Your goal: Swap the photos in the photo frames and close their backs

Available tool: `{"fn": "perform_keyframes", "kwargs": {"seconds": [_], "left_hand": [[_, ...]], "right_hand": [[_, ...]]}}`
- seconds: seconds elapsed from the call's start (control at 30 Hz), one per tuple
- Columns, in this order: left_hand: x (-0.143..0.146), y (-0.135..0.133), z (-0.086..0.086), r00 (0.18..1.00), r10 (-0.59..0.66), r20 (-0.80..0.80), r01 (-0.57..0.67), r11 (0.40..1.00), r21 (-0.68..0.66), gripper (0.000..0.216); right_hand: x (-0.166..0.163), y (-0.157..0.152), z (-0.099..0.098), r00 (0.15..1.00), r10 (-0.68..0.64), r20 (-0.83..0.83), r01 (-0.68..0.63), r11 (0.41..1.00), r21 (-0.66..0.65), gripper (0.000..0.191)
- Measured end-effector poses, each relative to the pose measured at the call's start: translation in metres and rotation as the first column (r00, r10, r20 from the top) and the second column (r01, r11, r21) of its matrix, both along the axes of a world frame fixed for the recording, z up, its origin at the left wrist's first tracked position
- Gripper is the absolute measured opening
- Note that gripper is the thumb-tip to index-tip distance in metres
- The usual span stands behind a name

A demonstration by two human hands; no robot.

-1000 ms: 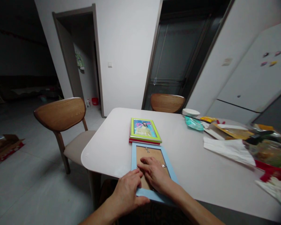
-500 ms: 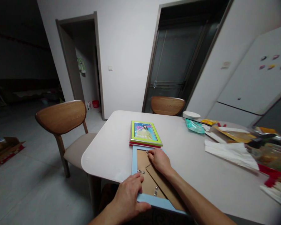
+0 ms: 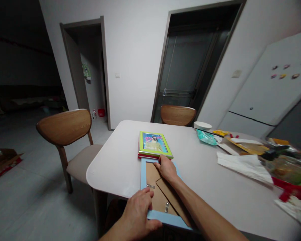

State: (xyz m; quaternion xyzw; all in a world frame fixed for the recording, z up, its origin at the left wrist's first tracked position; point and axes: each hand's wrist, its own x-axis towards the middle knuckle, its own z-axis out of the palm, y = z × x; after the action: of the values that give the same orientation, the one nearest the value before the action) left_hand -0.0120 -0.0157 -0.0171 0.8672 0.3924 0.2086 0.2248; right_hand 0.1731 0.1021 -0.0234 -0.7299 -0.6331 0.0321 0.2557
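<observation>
At the table's near edge, our left hand grips the near-left corner of a face-down blue frame; our right hand curls over its far end, fingertips' hold unclear. We should brace firmly, working the metal clips gently.

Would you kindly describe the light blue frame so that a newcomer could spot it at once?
On the white table, at the near edge, the light blue frame lies under the left hand and right hand. Unlike the green frame just beyond, which shows a picture, it shows a brown back with metal clips.
</observation>
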Motion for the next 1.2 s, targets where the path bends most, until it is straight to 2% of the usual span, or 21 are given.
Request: {"fn": "perform_keyframes", "kwargs": {"seconds": [0.07,0.2,0.33,0.4,0.47,0.6,0.67,0.73,0.83,0.97,1.2], "left_hand": [[0.004,-0.001,0.004,0.999,-0.011,-0.043,0.011,1.000,-0.010,0.042],[0.020,0.000,0.010,0.979,-0.129,-0.156,0.127,0.992,-0.026,0.055],[0.031,0.000,0.018,0.966,-0.179,-0.185,0.167,0.983,-0.077,0.054],[0.030,-0.003,0.024,0.978,-0.158,-0.137,0.151,0.987,-0.057,0.048],[0.028,-0.006,0.031,0.985,-0.144,-0.094,0.143,0.990,-0.021,0.046],[0.027,-0.010,0.031,0.969,-0.174,-0.173,0.166,0.984,-0.057,0.050],[0.029,-0.009,0.026,0.956,-0.188,-0.224,0.172,0.981,-0.087,0.051],[0.031,-0.008,0.021,0.950,-0.195,-0.244,0.176,0.979,-0.099,0.053],[0.032,-0.007,0.018,0.946,-0.198,-0.256,0.178,0.979,-0.102,0.054],[0.031,-0.007,0.019,0.951,-0.185,-0.248,0.167,0.982,-0.094,0.053],[0.028,-0.010,0.011,0.981,-0.148,-0.123,0.141,0.988,-0.063,0.053]], "right_hand": [[0.004,-0.004,0.005,0.997,0.043,-0.056,-0.042,0.999,0.015,0.021],[0.025,-0.022,0.014,0.980,0.115,-0.162,-0.109,0.993,0.047,0.029],[0.057,-0.054,0.014,0.961,0.052,-0.273,-0.034,0.997,0.069,0.032],[0.068,-0.069,0.013,0.925,0.014,-0.380,0.012,0.998,0.065,0.035],[0.070,-0.079,0.016,0.911,0.008,-0.413,0.020,0.998,0.065,0.034],[0.054,-0.076,0.029,0.984,0.107,-0.146,-0.086,0.986,0.139,0.025],[0.042,-0.067,0.032,0.985,0.158,-0.065,-0.151,0.983,0.102,0.023],[0.031,-0.055,0.029,0.982,0.178,-0.067,-0.176,0.984,0.035,0.021],[0.017,-0.038,0.018,0.985,0.157,-0.076,-0.159,0.987,-0.025,0.019],[0.004,-0.020,0.005,0.997,0.070,-0.045,-0.073,0.994,-0.077,0.015],[0.001,-0.007,0.004,1.000,0.012,0.013,-0.010,0.993,-0.121,0.016]]}}
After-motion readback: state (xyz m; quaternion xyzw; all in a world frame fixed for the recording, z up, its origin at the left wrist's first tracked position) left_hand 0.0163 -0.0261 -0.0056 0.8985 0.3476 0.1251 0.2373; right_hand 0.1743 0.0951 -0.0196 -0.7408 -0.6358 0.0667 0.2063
